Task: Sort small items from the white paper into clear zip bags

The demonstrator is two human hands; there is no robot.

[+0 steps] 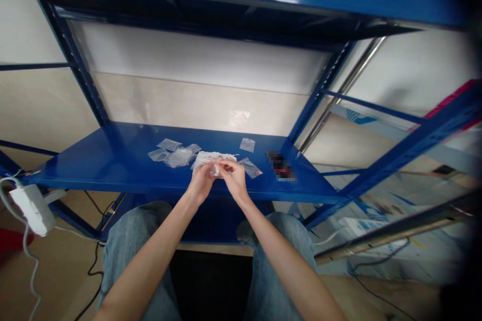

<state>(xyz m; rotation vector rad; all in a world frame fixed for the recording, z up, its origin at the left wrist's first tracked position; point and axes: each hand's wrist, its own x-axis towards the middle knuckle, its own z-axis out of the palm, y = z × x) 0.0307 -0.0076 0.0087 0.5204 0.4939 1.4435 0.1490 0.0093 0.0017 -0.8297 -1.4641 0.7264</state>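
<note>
While bags (179,157) lie on the shelf (124,160), left hand (201,180) and right hand (234,176) pinch clear plastic (214,170) in closed grips.

No readable text, labels or numbers anywhere.

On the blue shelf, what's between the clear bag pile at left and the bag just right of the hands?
A rough-edged white piece, partly covered by the left hand and right hand, which hold a small clear item. Head view.
</note>
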